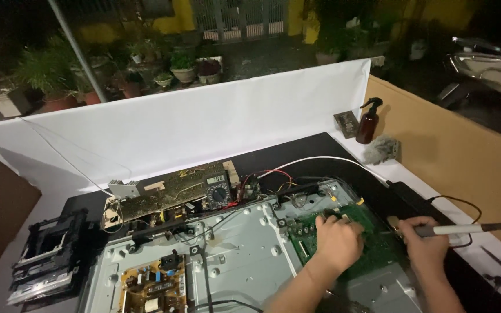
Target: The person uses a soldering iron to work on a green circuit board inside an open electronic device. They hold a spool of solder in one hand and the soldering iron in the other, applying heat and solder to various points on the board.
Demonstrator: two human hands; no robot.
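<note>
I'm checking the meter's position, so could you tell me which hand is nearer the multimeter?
Left. The left hand rests on the green circuit board, right of and below the multimeter; the right hand is farther right.

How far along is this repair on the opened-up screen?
Done: the metal chassis lies open, boards exposed, with a multimeter beside it. In hand: the left hand rests on the green circuit board while the right hand holds a pen-like tool. Left: everything remains uncovered.

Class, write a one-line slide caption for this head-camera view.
Left hand rests on a green circuit board in an opened metal chassis while right hand holds a soldering iron.
</note>
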